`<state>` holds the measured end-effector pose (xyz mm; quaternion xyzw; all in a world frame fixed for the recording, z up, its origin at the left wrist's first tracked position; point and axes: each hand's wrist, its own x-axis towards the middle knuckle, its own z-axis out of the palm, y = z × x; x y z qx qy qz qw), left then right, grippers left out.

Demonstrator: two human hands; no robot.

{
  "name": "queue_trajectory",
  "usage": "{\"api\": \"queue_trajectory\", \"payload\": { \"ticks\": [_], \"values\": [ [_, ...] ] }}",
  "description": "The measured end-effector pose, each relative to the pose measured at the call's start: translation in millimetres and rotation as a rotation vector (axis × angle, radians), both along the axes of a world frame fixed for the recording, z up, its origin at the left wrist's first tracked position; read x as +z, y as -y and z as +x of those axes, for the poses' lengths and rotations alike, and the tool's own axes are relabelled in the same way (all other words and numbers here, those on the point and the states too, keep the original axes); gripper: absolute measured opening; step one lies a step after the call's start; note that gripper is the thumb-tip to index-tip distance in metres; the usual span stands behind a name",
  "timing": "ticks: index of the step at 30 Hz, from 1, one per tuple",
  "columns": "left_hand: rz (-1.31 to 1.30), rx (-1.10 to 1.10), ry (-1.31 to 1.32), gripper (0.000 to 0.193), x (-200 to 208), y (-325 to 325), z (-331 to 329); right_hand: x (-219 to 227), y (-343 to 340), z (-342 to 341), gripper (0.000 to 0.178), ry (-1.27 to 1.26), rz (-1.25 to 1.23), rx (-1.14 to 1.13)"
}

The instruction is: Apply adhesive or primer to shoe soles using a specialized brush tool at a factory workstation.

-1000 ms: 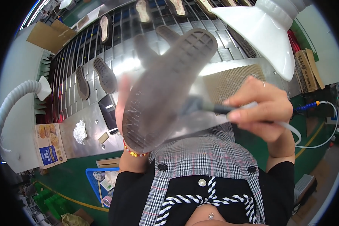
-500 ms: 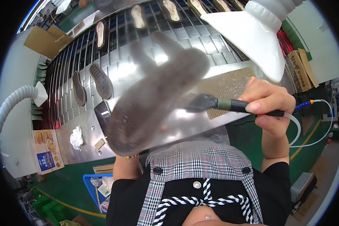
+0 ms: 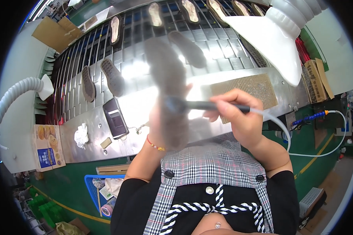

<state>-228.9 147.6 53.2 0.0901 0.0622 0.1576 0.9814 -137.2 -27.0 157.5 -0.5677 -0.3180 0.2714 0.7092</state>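
My left hand (image 3: 157,124) holds a grey shoe sole (image 3: 168,86) upright and close to the camera, so it looks blurred. A red bead bracelet sits on that wrist. My right hand (image 3: 235,113) grips a dark-handled brush tool (image 3: 208,105) with a thin white hose (image 3: 280,131) trailing from its back end. The brush tip touches the sole near its middle. Both hands are above the metal work surface (image 3: 141,107).
Several shoe soles (image 3: 111,76) lie on a slatted conveyor (image 3: 145,43) behind the work surface. A phone (image 3: 114,123), a crumpled rag (image 3: 81,135) and a cardboard pad (image 3: 247,88) rest there. A white funnel hood (image 3: 270,35) hangs at right; a blue crate (image 3: 102,192) sits below.
My left hand turned the sole from a slanted to a nearly upright position. The brush moved left across the sole to its middle.
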Motion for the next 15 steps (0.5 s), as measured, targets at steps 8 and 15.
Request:
{"api": "queue_trajectory", "payload": {
  "ticks": [8, 15],
  "values": [
    [0.839, 0.403, -0.103, 0.056, 30, 14, 3, 12, -6, -16, 0.027, 0.982, 0.175, -0.051],
    [0.715, 0.542, -0.039, 0.061, 46, 7, 4, 15, -4, -13, 0.031, 0.971, 0.203, 0.045]
  ]
}}
